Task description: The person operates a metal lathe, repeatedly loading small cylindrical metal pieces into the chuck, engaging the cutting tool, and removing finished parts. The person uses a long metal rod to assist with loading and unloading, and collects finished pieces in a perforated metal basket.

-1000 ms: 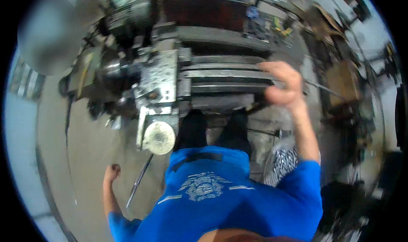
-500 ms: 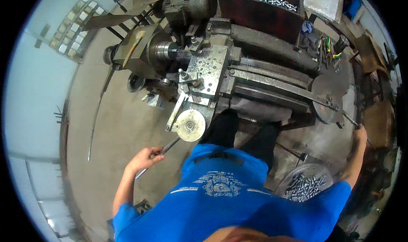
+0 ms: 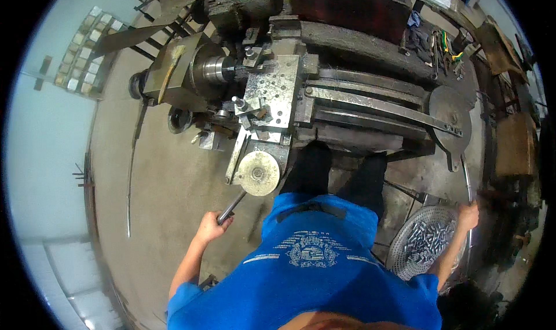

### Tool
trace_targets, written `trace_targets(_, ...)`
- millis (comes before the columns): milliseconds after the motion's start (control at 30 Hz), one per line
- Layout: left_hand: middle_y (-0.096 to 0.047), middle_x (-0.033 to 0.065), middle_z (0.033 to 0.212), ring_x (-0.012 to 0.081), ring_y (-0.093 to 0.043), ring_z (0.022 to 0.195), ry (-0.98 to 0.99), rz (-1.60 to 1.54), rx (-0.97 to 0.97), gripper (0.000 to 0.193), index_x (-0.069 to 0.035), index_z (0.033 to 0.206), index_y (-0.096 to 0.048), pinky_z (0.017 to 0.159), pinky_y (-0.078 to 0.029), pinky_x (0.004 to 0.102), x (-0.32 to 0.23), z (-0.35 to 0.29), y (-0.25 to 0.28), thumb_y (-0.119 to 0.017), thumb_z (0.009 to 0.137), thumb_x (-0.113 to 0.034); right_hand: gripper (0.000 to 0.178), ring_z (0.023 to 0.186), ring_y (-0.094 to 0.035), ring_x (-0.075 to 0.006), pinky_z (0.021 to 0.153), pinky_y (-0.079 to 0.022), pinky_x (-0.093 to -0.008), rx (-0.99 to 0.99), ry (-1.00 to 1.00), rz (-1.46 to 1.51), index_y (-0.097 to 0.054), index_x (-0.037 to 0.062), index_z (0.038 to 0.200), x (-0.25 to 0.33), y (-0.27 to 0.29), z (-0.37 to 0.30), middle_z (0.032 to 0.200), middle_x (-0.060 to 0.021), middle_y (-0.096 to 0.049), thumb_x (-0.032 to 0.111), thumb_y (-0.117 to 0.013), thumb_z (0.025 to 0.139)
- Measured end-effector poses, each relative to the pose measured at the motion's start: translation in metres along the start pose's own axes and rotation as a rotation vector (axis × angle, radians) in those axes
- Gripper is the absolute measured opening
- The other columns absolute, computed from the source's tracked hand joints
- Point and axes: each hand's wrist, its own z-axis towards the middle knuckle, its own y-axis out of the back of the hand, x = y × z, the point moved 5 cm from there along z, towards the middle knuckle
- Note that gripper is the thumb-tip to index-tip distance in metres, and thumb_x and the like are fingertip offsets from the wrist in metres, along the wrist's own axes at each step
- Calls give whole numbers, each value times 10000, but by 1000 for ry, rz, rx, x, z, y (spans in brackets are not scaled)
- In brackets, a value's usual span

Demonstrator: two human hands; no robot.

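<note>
My left hand point(image 3: 213, 225) is closed round the end of a steel lever point(image 3: 232, 205) that runs up to a pale round disc point(image 3: 259, 173) at the front of a lathe's cross slide point(image 3: 273, 86). Out to the right, my right hand point(image 3: 468, 216) grips a long metal rod lever point(image 3: 467, 176), which reaches up to a large dark round plate point(image 3: 449, 112). A flat link bar point(image 3: 376, 105) joins that plate to the slide. On the slide's left stands the chuck point(image 3: 214, 70) with its shiny collar; the cutting spot is too small to make out.
A round perforated tray point(image 3: 396, 259) of small metal cylinders lies near right, below my right forearm. At the back stand a motor point(image 3: 243, 4) and a dark red bin point(image 3: 347, 11) of similar parts. A brush point(image 3: 171, 75) rests on the headstock; pliers point(image 3: 445, 49) lie back right.
My right hand has pulled its lever down and inward, turning the large plate. My left hand has shifted right and down to the lever's end. The view has moved slightly.
</note>
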Motion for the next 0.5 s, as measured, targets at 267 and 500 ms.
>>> trace_targets(267,-610,168,638,298,-615,592,-86,-26,-134,183,-71,859,-691,605,-483,382,1,-1,0,-641,759,-216,432,782,-594,-417,677,-459,-500,18,-24,95,-628,39,934,29,25,-55,857,-238,-626,352,-546,647)
trace_targets(500,-592,164,604,299,-611,576,-82,-6,-160,173,-85,863,-699,602,-483,378,6,0,-3,-647,753,-208,411,766,-586,-426,662,-443,-509,60,-61,124,-627,61,932,41,31,-75,809,-264,-609,313,-539,619)
